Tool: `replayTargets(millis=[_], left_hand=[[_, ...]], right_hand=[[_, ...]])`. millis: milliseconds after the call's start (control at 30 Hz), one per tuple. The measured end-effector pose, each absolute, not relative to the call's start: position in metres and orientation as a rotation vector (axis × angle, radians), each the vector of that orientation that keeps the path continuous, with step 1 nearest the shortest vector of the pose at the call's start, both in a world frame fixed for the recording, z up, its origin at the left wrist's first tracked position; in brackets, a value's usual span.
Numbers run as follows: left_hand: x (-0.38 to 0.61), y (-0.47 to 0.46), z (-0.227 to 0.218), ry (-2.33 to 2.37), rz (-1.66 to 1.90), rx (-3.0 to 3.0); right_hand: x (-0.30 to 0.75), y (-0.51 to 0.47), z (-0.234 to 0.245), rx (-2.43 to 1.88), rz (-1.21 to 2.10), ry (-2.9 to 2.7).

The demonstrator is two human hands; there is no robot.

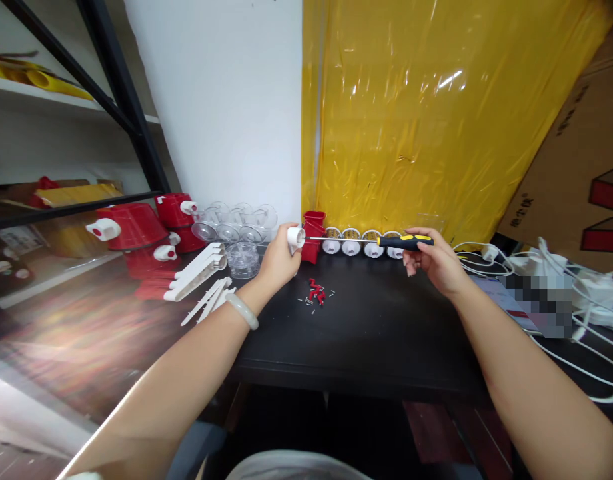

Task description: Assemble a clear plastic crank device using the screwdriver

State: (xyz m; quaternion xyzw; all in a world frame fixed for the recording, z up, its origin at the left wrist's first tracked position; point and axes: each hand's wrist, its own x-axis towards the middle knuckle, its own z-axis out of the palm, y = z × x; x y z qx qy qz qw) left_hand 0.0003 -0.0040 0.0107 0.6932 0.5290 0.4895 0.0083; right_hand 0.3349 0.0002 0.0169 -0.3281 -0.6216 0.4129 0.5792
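My left hand (279,261) is closed round a small white round plastic part (295,238), held above the black table (376,333). My right hand (434,261) grips the black and yellow handle of a screwdriver (404,241). Its metal shaft runs left, level, and its tip meets the white part. Below and between the hands, small red pieces and loose screws (316,295) lie on the table. A pale bangle sits on my left wrist.
Red plastic housings (134,227), white flat parts (199,272) and clear cups (236,227) crowd the left. A red box (314,233) and a row of white rollers (354,243) stand at the back. White cables (551,273) lie right, before yellow sheeting and cardboard.
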Motion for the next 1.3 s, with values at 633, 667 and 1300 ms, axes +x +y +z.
replayTargets(millis=[633,667,1300], left_hand=[[-0.0003,-0.0033,0.0101,1.634,1.544,2.177],[-0.0003,-0.0034,0.0102,1.630,1.546,2.176],[-0.0001,-0.0041,0.0118,1.652,1.552,2.151]], right_hand=[[0.3362,0.0066,0.0117,-0.912,0.730,-1.530],[0.3357,0.0062,0.0121,-0.913,0.734,-1.525],[0.3357,0.0029,0.0151,-0.835,0.923,-1.493]])
